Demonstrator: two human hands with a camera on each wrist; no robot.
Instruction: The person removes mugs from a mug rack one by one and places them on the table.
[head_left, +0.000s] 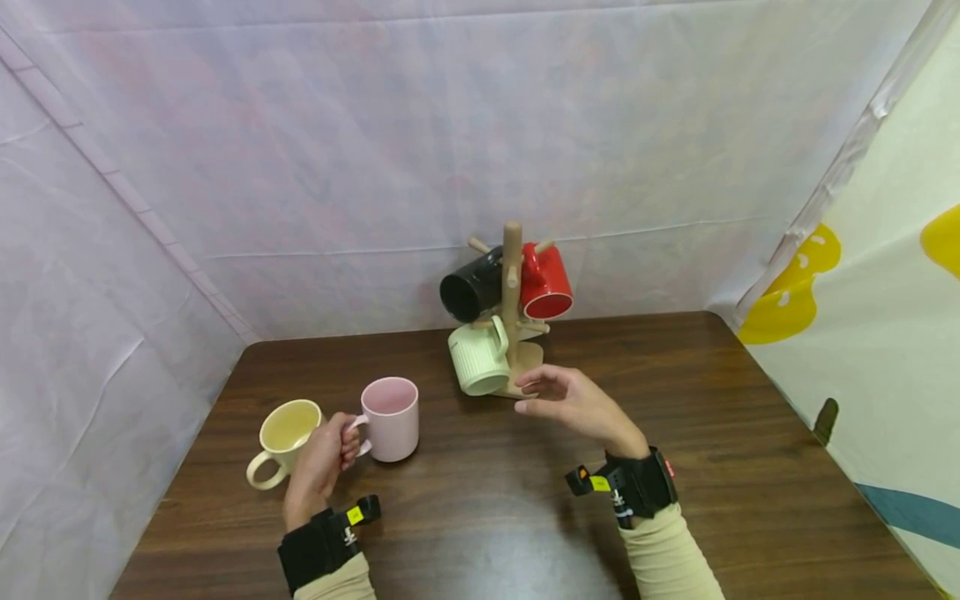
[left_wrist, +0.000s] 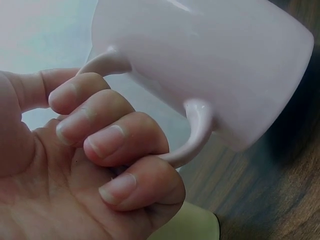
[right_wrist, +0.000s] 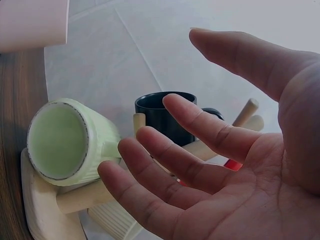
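My left hand grips the handle of a pink mug, its fingers curled through the loop in the left wrist view. The mug is upright; whether its base touches the table I cannot tell. Just left of that hand stands a yellow mug. My right hand, fingers spread and holding nothing, hovers in front of the base of a wooden mug rack. On the rack hang a black mug and a red mug above, with a light green ribbed mug lower left.
Another pale ribbed mug shows partly behind the rack post in the right wrist view. The rack stands near the back edge of the brown wooden table. White cloth hangs behind and at the sides.
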